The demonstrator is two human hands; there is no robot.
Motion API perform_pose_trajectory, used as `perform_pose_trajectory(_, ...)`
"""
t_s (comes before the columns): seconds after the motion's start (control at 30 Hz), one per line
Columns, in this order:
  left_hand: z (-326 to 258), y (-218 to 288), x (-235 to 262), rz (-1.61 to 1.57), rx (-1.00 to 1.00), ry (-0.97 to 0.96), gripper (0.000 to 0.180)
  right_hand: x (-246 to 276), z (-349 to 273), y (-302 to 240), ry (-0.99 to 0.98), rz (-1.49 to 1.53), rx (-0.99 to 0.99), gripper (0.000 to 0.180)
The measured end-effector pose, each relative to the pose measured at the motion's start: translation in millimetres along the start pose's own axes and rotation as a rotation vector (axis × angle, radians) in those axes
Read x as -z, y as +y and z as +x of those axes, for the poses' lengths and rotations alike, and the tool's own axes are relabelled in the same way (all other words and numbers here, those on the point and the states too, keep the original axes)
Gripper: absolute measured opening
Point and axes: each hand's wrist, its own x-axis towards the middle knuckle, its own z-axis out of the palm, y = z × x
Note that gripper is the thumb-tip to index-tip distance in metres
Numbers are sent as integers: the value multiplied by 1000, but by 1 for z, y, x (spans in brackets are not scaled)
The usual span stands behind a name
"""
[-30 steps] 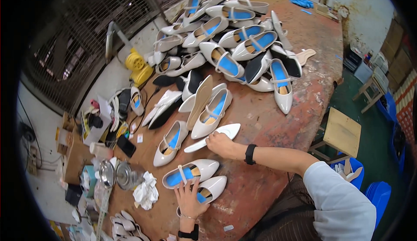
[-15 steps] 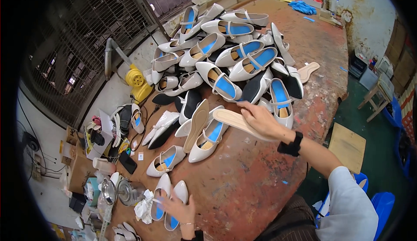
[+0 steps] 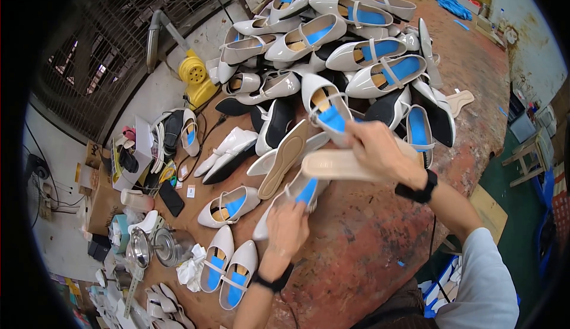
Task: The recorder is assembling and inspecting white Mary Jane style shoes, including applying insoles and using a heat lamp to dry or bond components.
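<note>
My right hand is closed on a beige insole, held flat above the table. Its fingertips overlap the heel of a white strapped shoe at the pile's edge; whether they grip that shoe too I cannot tell. Blurred by motion, my left hand is closed over a white pointed shoe with a blue patch inside, covering much of it. Another beige insole leans against shoes just beyond this hand. To the left lies a strapped white shoe, with a pair nearer me.
A large heap of white shoes fills the far middle of the table. On the left are a yellow blower, a phone, a metal-lidded jar and crumpled tissue. Blue gloves lie far right.
My left hand has moved up from the near pair onto the white shoe, which has shifted toward me. The shoe by my right fingers has turned more upright. The whole view has shifted.
</note>
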Motion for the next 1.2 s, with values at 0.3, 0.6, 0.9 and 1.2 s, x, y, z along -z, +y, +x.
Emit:
perform_pose_trajectory(0.3,-116,-48,149,328,424,-33,26,-50,-83,-128,-522,397,314,31)
perform_pose_trajectory(0.6,109,-158,24,-463,249,103,44,-16,-128,-87,-631,1090,-247,57)
perform_pose_trajectory(0.9,163,-63,23,-836,492,202,25,36,-199,-48,140,1444,-684,81)
perform_pose_trajectory(1.2,-111,74,157,-106,-120,188,26,57,-206,-57,142,1606,-693,70)
